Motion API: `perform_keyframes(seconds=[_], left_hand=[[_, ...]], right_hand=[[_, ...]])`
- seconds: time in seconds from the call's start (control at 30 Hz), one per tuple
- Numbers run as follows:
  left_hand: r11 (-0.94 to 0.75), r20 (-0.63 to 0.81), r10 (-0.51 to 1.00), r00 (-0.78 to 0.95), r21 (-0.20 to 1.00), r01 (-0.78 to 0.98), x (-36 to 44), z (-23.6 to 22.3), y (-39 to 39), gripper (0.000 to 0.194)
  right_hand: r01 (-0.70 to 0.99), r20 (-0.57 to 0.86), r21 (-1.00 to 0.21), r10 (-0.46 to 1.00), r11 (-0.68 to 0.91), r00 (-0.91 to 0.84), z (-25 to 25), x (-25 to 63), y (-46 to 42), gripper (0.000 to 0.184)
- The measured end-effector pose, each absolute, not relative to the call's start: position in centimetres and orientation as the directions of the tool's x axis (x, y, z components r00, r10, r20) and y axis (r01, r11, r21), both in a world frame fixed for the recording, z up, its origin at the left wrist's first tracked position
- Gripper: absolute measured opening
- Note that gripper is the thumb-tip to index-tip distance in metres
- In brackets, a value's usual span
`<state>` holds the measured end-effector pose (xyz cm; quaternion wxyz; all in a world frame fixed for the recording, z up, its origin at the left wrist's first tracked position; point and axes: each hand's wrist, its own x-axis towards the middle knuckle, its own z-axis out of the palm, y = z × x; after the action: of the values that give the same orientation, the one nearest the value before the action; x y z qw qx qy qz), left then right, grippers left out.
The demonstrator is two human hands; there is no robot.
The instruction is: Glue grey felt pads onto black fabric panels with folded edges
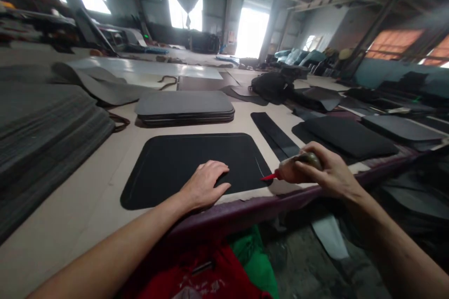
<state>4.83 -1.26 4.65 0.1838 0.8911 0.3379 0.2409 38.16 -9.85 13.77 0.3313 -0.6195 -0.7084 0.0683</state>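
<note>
A black rounded-corner mat piece lies flat on the pale worktable in front of me. My left hand rests on its near edge, fingers curled down and pressing it. My right hand is wrapped round a squeeze bottle with a red nozzle. The nozzle tip touches the mat's near right corner. A thin pale line runs along the mat's border.
A stack of grey mat pieces lies behind the black one. A tall pile of grey sheets fills the left. Black strips and pads lie to the right. The table's dark red edge runs by my body.
</note>
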Motion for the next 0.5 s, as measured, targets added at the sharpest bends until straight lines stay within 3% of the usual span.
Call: perform_keyframes(seconds=[0.3,0.5], left_hand=[[-0.55,0.245,0.78,0.576,0.707,0.444,4.9,5.5,-0.6,0.032],[-0.416,0.212,0.855,0.473,0.825,0.383,0.5,9.0,0.0,0.039]], right_hand=[[0.731,0.344,-0.531,0.897,0.429,-0.276,14.4,32.8,-5.7,0.022],[0.633,0.353,-0.512,0.815,0.58,-0.46,14.8,27.2,-3.2,0.02]])
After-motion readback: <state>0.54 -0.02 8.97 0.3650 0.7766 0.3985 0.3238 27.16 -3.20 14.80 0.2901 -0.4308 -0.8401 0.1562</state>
